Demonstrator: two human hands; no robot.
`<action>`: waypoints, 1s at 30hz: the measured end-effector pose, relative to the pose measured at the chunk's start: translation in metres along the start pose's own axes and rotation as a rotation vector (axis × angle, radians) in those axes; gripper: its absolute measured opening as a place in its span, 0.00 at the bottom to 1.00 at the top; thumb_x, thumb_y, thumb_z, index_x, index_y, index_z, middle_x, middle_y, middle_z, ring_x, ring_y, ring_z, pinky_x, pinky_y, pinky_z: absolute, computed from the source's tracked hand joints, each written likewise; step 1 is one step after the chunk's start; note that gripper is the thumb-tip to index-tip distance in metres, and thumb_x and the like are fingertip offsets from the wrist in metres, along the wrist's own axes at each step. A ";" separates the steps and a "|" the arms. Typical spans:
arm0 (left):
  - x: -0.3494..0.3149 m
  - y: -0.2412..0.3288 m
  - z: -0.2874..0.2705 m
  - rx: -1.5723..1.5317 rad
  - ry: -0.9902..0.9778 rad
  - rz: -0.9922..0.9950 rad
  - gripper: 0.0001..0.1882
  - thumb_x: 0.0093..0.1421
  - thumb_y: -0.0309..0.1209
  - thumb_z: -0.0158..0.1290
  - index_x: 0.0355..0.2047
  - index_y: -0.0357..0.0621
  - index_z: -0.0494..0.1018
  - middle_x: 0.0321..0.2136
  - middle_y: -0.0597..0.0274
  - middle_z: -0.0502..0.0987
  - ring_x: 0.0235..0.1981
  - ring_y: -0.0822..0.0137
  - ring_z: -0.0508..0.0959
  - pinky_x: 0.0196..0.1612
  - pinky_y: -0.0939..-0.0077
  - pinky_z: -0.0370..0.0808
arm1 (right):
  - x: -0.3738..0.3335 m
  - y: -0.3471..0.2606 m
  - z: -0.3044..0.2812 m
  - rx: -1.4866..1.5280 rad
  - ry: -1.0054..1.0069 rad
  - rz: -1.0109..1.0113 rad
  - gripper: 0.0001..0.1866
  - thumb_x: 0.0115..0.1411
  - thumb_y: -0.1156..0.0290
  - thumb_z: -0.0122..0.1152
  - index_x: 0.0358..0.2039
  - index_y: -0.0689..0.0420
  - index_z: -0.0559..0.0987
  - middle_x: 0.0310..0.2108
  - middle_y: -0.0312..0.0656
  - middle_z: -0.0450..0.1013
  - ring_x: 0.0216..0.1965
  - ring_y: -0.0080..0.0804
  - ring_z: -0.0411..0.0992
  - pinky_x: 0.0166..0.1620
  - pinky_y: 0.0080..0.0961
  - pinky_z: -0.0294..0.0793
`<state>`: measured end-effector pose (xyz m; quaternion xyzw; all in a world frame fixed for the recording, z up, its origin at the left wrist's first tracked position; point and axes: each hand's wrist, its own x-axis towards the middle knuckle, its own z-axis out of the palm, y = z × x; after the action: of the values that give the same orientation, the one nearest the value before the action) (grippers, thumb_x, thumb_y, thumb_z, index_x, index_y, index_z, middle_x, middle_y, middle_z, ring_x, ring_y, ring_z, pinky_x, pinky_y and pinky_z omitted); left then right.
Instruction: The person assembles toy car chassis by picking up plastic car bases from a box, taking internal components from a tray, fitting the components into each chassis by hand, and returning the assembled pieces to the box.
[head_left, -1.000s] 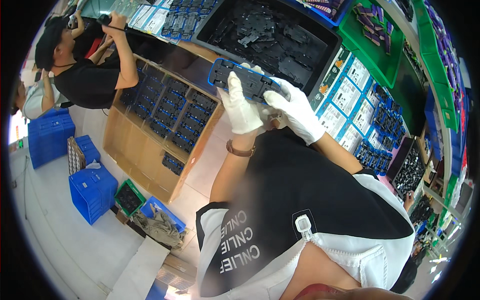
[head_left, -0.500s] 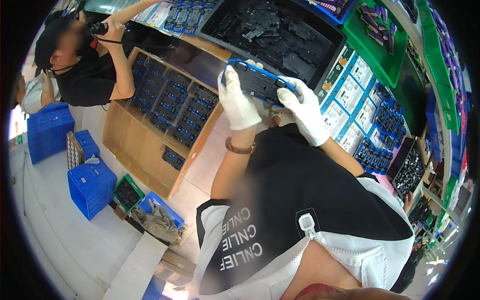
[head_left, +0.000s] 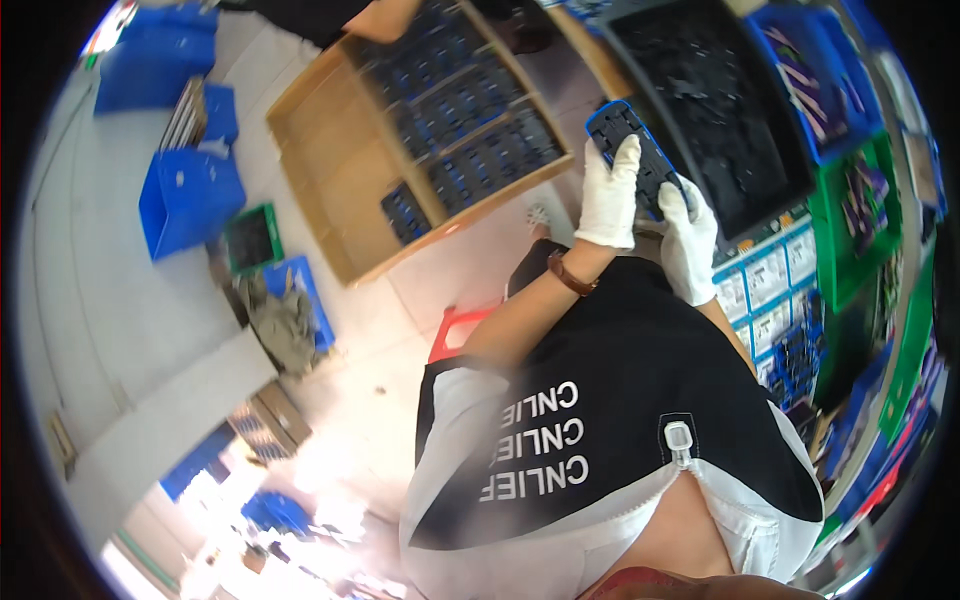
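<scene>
Pale floor tiles (head_left: 385, 430) fill more of the view than half a second ago, and a red stool (head_left: 452, 328) has appeared beside the wearer. The scene has swung around: the cardboard box (head_left: 320, 165), with its rows of blue-and-black pieces (head_left: 485, 135), sits higher and closer to the middle, while of the co-worker only a bare forearm (head_left: 385, 18) and some dark clothing remain at the top edge.

Both gloved hands keep hold of the same blue-edged black part (head_left: 655, 168), which now slants more steeply, just beside the black tray (head_left: 778, 200) of dark pieces. The left hand (head_left: 608, 205) grips its left side, thumb across the face; the right hand (head_left: 690, 240) is closed on its lower end. Fingers behind the part are hidden.

Blue-and-white printed sheets (head_left: 768, 278) lie below the tray, near a green crate (head_left: 835, 245); blue bins (head_left: 190, 200) stand at far left.
</scene>
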<state>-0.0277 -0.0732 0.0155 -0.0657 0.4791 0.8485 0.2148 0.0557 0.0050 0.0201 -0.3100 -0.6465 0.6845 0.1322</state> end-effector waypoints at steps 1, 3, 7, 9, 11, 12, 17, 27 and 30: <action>0.000 0.007 -0.008 -0.039 0.078 -0.023 0.18 0.65 0.35 0.50 0.53 0.44 0.65 0.43 0.67 0.71 0.43 0.73 0.69 0.47 0.75 0.70 | 0.004 -0.001 0.010 0.061 -0.053 0.023 0.21 0.62 0.62 0.57 0.49 0.64 0.73 0.41 0.42 0.74 0.39 0.27 0.74 0.41 0.22 0.74; 0.001 0.019 -0.031 -0.131 0.178 0.007 0.17 0.66 0.35 0.50 0.52 0.44 0.65 0.41 0.67 0.72 0.41 0.73 0.71 0.46 0.75 0.71 | 0.008 -0.004 0.038 -0.014 -0.129 0.052 0.19 0.62 0.66 0.57 0.50 0.65 0.72 0.42 0.43 0.74 0.40 0.26 0.73 0.41 0.22 0.75; 0.004 0.040 -0.090 -0.111 0.335 0.126 0.15 0.65 0.34 0.50 0.50 0.43 0.64 0.39 0.65 0.72 0.39 0.72 0.73 0.44 0.76 0.73 | 0.012 -0.001 0.090 0.020 -0.433 0.238 0.28 0.60 0.61 0.58 0.55 0.66 0.67 0.46 0.45 0.72 0.43 0.27 0.71 0.41 0.20 0.74; 0.008 0.049 -0.142 -0.094 0.410 0.151 0.17 0.65 0.35 0.51 0.50 0.43 0.64 0.40 0.64 0.72 0.41 0.70 0.74 0.44 0.77 0.73 | 0.015 -0.005 0.109 -0.126 -0.562 0.211 0.29 0.61 0.61 0.56 0.58 0.65 0.64 0.46 0.44 0.72 0.44 0.25 0.71 0.43 0.18 0.73; 0.009 0.084 -0.192 0.194 0.701 0.278 0.18 0.64 0.36 0.51 0.51 0.43 0.64 0.41 0.61 0.73 0.41 0.68 0.75 0.45 0.73 0.74 | 0.021 0.000 0.113 -0.213 -0.595 0.162 0.30 0.61 0.62 0.54 0.59 0.64 0.62 0.47 0.43 0.72 0.44 0.24 0.71 0.43 0.17 0.72; 0.014 0.095 -0.231 0.225 0.766 0.288 0.18 0.64 0.35 0.52 0.51 0.43 0.64 0.40 0.61 0.73 0.39 0.68 0.76 0.43 0.71 0.76 | 0.024 0.006 0.111 -0.169 -0.551 0.214 0.28 0.64 0.61 0.51 0.60 0.64 0.62 0.51 0.44 0.69 0.48 0.27 0.69 0.48 0.21 0.70; 0.028 0.092 -0.466 0.341 0.878 -0.040 0.15 0.62 0.30 0.53 0.48 0.41 0.66 0.34 0.62 0.75 0.28 0.69 0.76 0.31 0.73 0.77 | 0.038 0.016 0.077 -0.006 -0.378 0.366 0.23 0.66 0.64 0.50 0.57 0.63 0.67 0.48 0.43 0.71 0.46 0.26 0.71 0.48 0.21 0.70; 0.042 0.014 -0.603 0.634 0.634 -0.201 0.22 0.60 0.33 0.56 0.53 0.39 0.67 0.41 0.58 0.76 0.38 0.65 0.77 0.44 0.72 0.74 | 0.062 0.002 -0.005 -0.087 -0.027 0.332 0.22 0.64 0.64 0.55 0.53 0.65 0.71 0.42 0.41 0.74 0.38 0.22 0.73 0.42 0.15 0.71; 0.055 0.015 -0.571 1.721 0.008 -0.173 0.30 0.56 0.19 0.46 0.61 0.45 0.63 0.62 0.45 0.59 0.64 0.54 0.58 0.63 0.71 0.57 | 0.026 -0.003 -0.038 -0.206 0.114 0.294 0.20 0.63 0.62 0.53 0.51 0.62 0.73 0.40 0.39 0.75 0.38 0.23 0.73 0.42 0.20 0.73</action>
<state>-0.1374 -0.5436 -0.2943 0.0805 0.9490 0.1712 0.2523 0.0573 0.0507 0.0177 -0.4513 -0.6523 0.6080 0.0348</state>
